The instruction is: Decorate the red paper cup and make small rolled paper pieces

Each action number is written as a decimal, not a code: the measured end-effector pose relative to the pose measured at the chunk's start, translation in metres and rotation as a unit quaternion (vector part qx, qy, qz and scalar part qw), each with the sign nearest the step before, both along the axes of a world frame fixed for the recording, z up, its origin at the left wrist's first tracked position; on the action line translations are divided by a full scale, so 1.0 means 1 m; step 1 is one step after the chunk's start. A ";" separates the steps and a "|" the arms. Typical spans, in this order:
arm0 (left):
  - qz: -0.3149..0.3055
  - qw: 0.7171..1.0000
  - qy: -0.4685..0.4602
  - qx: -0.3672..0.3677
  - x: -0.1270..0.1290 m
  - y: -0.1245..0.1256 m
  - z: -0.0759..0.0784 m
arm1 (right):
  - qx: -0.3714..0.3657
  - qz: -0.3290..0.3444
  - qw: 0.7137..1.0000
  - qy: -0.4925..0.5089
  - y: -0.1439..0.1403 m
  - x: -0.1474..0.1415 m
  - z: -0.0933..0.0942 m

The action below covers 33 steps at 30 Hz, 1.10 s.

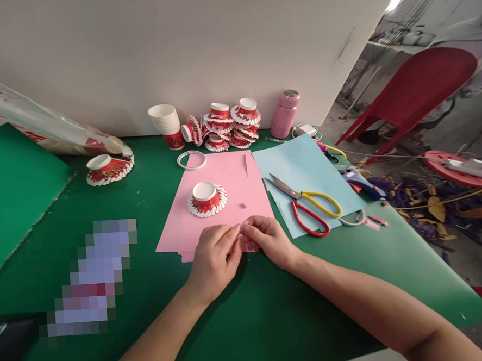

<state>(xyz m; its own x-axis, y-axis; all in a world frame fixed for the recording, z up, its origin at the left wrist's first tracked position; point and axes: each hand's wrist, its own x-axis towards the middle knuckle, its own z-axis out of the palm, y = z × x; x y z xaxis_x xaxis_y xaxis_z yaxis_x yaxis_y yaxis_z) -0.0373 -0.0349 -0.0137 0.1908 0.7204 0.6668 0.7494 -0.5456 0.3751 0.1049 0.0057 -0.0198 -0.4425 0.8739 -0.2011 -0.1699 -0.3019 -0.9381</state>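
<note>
My left hand [217, 255] and my right hand [269, 238] meet fingertip to fingertip over the near edge of the pink paper [232, 175]. Both are closed in a pinch; whatever tiny thing lies between the fingers is too small and covered to name. Just beyond them a small pink piece [243, 205] rests on the sheet. Behind my left hand a red paper cup [205, 196] stands upside down, its cut rim fanned out in pleated strips. To the right, scissors [297, 195] with one yellow and one red handle lie with parted blades on light blue paper [309, 162].
Along the wall stand stacked paper cups [166, 122], a pile of fanned cups [239, 123] and a pink bottle [285, 115]. A white ring [191, 160] lies on the pink paper. A glue gun [363, 183] sits near the green table's right edge. Another fanned cup [108, 168] is at left.
</note>
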 end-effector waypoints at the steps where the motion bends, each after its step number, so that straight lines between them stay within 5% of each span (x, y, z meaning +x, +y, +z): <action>1: 0.002 0.999 -0.040 -0.027 0.000 0.000 0.001 | 0.013 -0.002 1.000 -0.009 0.000 0.000 0.000; 10: -0.008 0.929 -0.280 -0.243 0.001 -0.001 0.006 | 0.086 -0.004 0.995 -0.048 -0.002 0.001 0.002; 20: -0.005 0.942 -0.280 -0.187 0.005 -0.001 0.008 | 0.088 0.001 0.994 -0.069 -0.005 0.000 0.004; 27: 0.009 0.920 -0.302 -0.251 0.003 -0.001 0.005 | 0.092 -0.010 0.993 -0.074 -0.003 0.001 0.005; 33: 0.027 0.923 -0.304 -0.232 0.005 -0.002 0.004 | 0.107 -0.014 0.991 -0.080 -0.002 0.001 0.005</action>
